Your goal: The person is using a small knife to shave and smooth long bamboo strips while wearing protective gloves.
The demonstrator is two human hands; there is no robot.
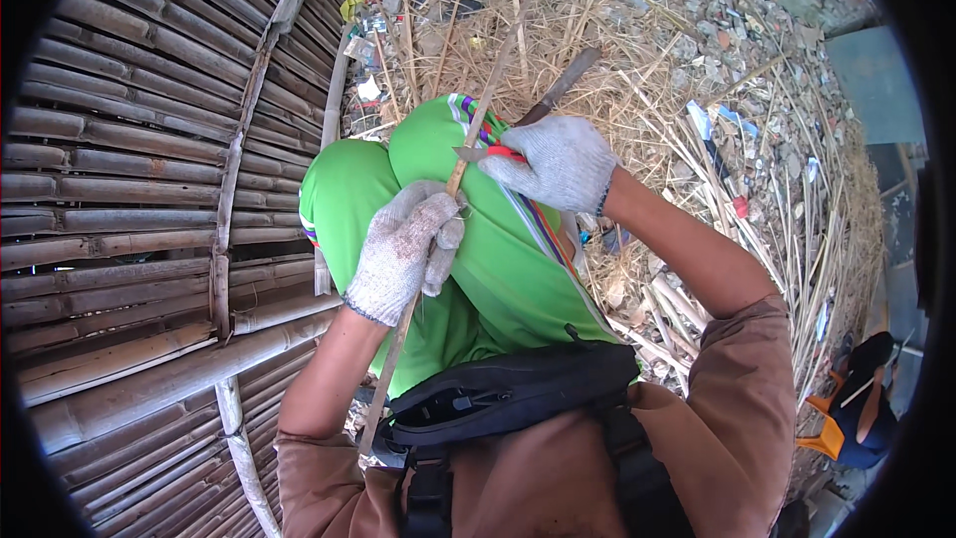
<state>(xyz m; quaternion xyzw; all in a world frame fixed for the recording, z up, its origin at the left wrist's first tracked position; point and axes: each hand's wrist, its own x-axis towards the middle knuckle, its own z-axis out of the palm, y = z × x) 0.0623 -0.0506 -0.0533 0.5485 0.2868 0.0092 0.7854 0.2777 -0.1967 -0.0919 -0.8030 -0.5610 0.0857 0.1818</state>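
My left hand [406,244], in a whitish knit glove, is closed round a long thin bamboo strip [457,176]. The strip runs slantwise from beside my body, across my green-trousered legs, and out over the ground ahead. My right hand [564,161], gloved too, grips a small knife [470,153] with a red handle. Its short blade points left and lies at the strip, just above my left hand; whether it cuts in, I cannot tell. Beyond my right hand a dark, long blade-like piece [566,83] slants away, its near end hidden behind the glove and leg.
A bamboo slat wall or platform [129,179] fills the left side. Straw-like shavings [588,25] and thin strips [777,259] cover the rubble-strewn ground ahead and right. A black bag [508,389] lies across my lap. A dark item with orange parts [861,403] stands at the far right.
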